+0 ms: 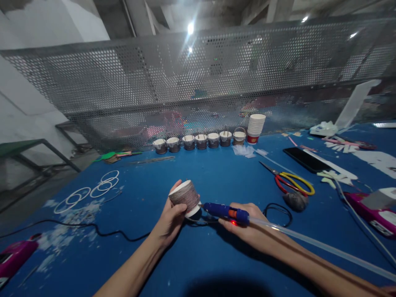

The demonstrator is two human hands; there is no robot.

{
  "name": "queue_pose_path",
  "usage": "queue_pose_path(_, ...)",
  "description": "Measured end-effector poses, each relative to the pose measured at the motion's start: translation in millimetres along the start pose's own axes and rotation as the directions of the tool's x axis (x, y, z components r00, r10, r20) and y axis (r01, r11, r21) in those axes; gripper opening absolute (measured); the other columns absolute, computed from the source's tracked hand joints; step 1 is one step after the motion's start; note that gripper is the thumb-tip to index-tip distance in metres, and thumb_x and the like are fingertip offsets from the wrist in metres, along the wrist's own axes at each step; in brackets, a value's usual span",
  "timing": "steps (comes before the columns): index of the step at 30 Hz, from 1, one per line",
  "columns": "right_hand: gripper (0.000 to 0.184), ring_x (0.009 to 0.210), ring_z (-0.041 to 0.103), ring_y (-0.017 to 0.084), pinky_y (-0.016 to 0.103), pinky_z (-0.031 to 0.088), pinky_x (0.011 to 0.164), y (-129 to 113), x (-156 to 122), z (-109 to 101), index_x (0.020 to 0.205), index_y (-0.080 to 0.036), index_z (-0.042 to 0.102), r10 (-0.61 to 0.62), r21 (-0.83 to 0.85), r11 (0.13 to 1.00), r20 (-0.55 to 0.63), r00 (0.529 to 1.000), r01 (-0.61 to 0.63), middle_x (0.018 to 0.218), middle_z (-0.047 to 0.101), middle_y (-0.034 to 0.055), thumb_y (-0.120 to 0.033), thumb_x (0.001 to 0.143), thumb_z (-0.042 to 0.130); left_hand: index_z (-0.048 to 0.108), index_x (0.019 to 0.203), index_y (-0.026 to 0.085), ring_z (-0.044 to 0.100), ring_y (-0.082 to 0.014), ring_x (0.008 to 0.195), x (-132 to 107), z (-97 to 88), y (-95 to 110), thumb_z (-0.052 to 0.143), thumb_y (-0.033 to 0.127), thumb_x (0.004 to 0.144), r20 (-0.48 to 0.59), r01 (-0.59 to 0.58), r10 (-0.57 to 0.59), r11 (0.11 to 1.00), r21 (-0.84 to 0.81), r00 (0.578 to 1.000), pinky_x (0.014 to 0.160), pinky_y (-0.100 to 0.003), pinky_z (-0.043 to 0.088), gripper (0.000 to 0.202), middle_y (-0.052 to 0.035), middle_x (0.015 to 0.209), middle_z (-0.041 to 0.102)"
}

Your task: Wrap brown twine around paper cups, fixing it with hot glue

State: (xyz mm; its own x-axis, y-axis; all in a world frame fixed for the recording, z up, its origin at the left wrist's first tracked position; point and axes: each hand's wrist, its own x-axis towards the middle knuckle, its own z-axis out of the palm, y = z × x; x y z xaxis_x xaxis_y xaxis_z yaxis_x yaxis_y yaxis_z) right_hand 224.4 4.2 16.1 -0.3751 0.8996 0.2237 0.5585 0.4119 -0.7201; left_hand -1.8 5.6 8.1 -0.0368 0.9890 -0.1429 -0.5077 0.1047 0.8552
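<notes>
The person's hands are both gripping: the left hand [169,218] is pinching a tilted, cord-wrapped cup [187,195] above the middle of the blue tabletop [145,177], while the right hand [247,229] is wrapping around a blue glue gun [214,209]. Its nozzle is pointing at the cup's lower end; contact is unclear. Seven small buckets [201,143] are standing behind, beside stacked paper cups [256,125].

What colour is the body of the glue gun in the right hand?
Dark blue: the glue gun shows best in the head view.
</notes>
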Motion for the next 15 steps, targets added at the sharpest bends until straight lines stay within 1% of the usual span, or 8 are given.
queue_pose_path(4, 0.031, 0.048, 0.046, 0.011, 0.024, 0.033, 0.05, -2.5, -0.6, -0.4, 0.06, -0.021, 0.053, -0.029, 0.013, 1.0, 0.021, 0.999, 0.028, 0.054, 0.056, -0.002, -0.04, 0.083, 0.059, 0.04, 0.145, 0.034, 0.067, -0.0295, 0.105, 0.0, -2.0, -1.4, 0.075, 0.017, 0.065, -0.004, -0.002, 0.002, 1.0, 0.024, 1.0, 0.1, -0.047, 0.046, 0.089, -0.0081, 0.13, 0.064)
queue_pose_path(7, 0.032, 0.049, 0.045, 0.011, 0.024, 0.033, 0.05, -1.5, 1.1, -1.6, 0.059, -0.021, 0.052, 0.0, 0.024, 1.0, 0.025, 1.0, 0.0, 0.055, 0.055, -0.0019, -0.041, 0.084, 0.059, 0.04, 0.145, 0.033, 0.067, -0.029, 0.105, 0.0, -3.2, -1.3, 0.074, 0.016, 0.066, 0.006, 0.01, -0.01, 1.0, 0.02, 1.0, 0.1, -0.046, 0.046, 0.088, -0.0073, 0.129, 0.065)
queue_pose_path(12, 0.033, 0.05, 0.042, 0.011, 0.024, 0.032, 0.049, 0.0, 4.5, -4.8, 0.059, -0.021, 0.048, 0.089, 0.07, 0.993, 0.044, 0.995, -0.092, 0.055, 0.049, -0.0026, -0.042, 0.083, 0.057, 0.041, 0.144, 0.032, 0.068, -0.0296, 0.105, -0.2, -2.9, -0.1, 0.073, 0.017, 0.066, 0.026, 0.027, -0.027, 1.0, -0.005, 0.999, 0.102, -0.047, 0.045, 0.086, -0.0066, 0.122, 0.068)
queue_pose_path(15, 0.029, 0.05, 0.042, 0.011, 0.024, 0.033, 0.049, -1.0, 3.3, -4.5, 0.06, -0.021, 0.048, 0.057, 0.136, 0.988, 0.071, 0.996, -0.066, 0.056, 0.05, -0.0027, -0.038, 0.083, 0.057, 0.041, 0.144, 0.031, 0.068, -0.0286, 0.104, -0.7, -1.8, 0.4, 0.073, 0.016, 0.066, 0.029, 0.019, -0.018, 1.0, -0.017, 0.999, 0.101, -0.046, 0.045, 0.086, -0.0061, 0.119, 0.07)
